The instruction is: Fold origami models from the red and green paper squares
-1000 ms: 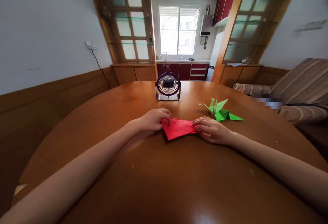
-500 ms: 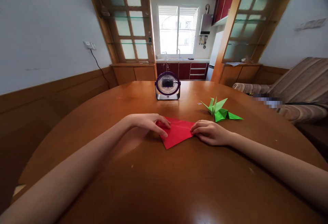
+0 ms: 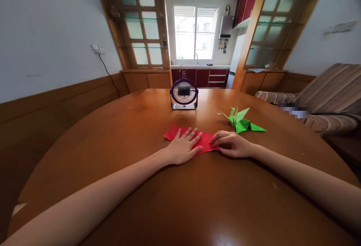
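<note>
A sheet of red paper [image 3: 207, 140], folded, lies on the wooden table in front of me. My left hand [image 3: 182, 149] rests flat on it with fingers spread, covering much of its middle and front. To the left of those fingers a pointed red end sticks out. At the paper's right end, my right hand [image 3: 233, 144] has its fingers curled together on the edge; the thumb is partly hidden. Just beyond the right hand sits a green origami crane [image 3: 243, 123] with pointed wings, touching neither hand.
A small purple desk fan [image 3: 184, 93] on a metal stand is at the far side of the wooden table [image 3: 135, 197]. To the right is a striped armchair [image 3: 329, 92]. Kitchen cabinets and a window lie behind.
My left hand has gone from the paper's left edge to lying flat and spread on top. The paper's left end now points out to the left. The right hand is nearly still.
</note>
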A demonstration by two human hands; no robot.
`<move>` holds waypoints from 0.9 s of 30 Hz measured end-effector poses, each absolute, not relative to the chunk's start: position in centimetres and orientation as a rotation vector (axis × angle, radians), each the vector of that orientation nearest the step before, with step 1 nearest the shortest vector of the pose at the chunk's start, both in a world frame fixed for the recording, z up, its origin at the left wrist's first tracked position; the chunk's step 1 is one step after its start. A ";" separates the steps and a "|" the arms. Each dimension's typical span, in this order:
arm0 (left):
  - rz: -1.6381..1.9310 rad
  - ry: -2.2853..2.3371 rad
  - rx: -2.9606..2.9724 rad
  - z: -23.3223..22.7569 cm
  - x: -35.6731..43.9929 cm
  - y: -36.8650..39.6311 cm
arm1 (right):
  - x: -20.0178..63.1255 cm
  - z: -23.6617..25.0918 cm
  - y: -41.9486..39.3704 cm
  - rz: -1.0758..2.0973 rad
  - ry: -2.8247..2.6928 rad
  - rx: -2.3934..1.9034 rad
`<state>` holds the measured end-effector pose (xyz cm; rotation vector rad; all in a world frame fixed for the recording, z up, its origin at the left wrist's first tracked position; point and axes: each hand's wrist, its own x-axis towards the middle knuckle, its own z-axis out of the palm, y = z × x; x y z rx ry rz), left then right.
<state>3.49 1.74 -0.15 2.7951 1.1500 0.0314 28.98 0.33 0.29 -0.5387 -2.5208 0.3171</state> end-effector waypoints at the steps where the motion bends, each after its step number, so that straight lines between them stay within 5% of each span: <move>1: 0.036 1.162 2.782 -0.1 3.4 1.8 | 29.1 0.3 0.4 0.321 -2.518 -0.540; 19: 0.179 1.355 2.775 -0.3 -1.9 4.1 | 29.6 0.5 0.7 0.445 -2.474 -0.545; 27: 0.258 0.636 2.857 0.3 -0.2 1.8 | 29.7 0.4 0.8 0.473 -2.476 -0.592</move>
